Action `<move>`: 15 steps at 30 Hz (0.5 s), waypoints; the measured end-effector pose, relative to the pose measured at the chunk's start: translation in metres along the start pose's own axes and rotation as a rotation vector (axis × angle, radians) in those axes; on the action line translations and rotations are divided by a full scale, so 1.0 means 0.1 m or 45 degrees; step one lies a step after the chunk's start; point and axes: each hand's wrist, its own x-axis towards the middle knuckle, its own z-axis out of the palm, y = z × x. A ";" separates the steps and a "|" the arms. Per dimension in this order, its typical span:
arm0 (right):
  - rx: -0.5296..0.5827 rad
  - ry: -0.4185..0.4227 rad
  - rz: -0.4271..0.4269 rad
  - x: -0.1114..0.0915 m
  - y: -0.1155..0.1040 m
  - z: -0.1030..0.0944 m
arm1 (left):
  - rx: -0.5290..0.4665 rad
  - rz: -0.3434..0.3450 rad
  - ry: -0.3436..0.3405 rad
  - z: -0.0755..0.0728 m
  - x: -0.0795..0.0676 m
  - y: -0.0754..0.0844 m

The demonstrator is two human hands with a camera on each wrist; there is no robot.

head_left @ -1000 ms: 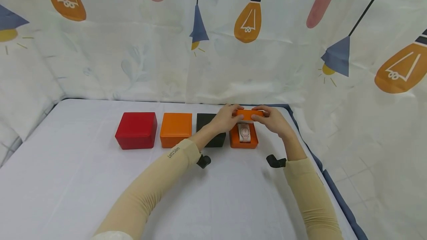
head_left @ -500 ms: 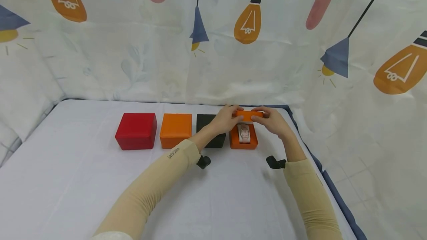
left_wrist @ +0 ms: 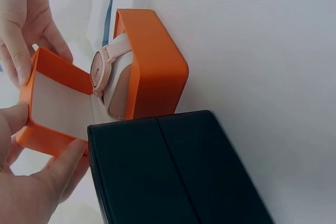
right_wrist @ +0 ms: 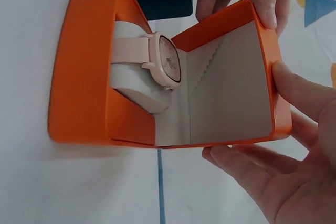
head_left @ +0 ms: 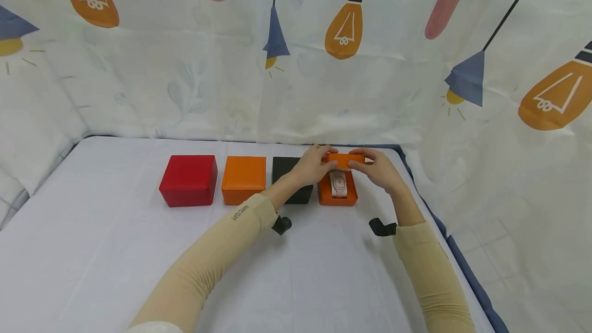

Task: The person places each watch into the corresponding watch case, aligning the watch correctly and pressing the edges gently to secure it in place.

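Note:
A small orange watch box (head_left: 338, 202) stands with its hinged lid (head_left: 342, 160) raised. A pale pink wristwatch (right_wrist: 167, 59) is strapped round a whitish cushion (right_wrist: 137, 90) inside the base. My left hand (head_left: 311, 167) pinches the lid's left side between thumb and fingers. On the opposite side my right hand (head_left: 378, 168) pinches the lid likewise, thumb at the front edge. The lid's white lining shows in both wrist views. In the left wrist view a dark green box (left_wrist: 152, 166) sits close beside the watch box; my left forearm partly covers it in the head view.
Left of the dark box stand a closed orange box (head_left: 244, 176) and a larger closed red box (head_left: 188, 180), all in one row on the white-covered table (head_left: 115, 251). A curtain printed with lamps (head_left: 296, 91) hangs behind the far table edge.

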 end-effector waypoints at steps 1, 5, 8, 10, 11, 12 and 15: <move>-0.001 0.005 -0.007 0.00 0.01 0.00 | -0.003 -0.001 0.000 0.00 -0.01 0.00; -0.019 0.019 -0.053 -0.01 0.05 0.03 | -0.016 -0.006 -0.005 0.00 -0.04 0.01; -0.041 0.022 -0.101 -0.02 0.07 0.05 | -0.005 0.014 -0.002 0.02 -0.05 0.00; -0.048 0.022 -0.127 -0.04 0.06 0.06 | 0.013 0.032 0.005 0.03 -0.06 -0.01; -0.055 0.022 -0.139 -0.05 0.06 0.07 | 0.021 0.038 0.007 0.04 -0.06 -0.02; -0.061 0.022 -0.146 -0.06 0.06 0.08 | 0.028 0.042 0.008 0.04 -0.06 -0.02; -0.080 0.021 -0.152 -0.09 0.03 0.09 | 0.056 0.058 0.012 0.06 -0.07 -0.03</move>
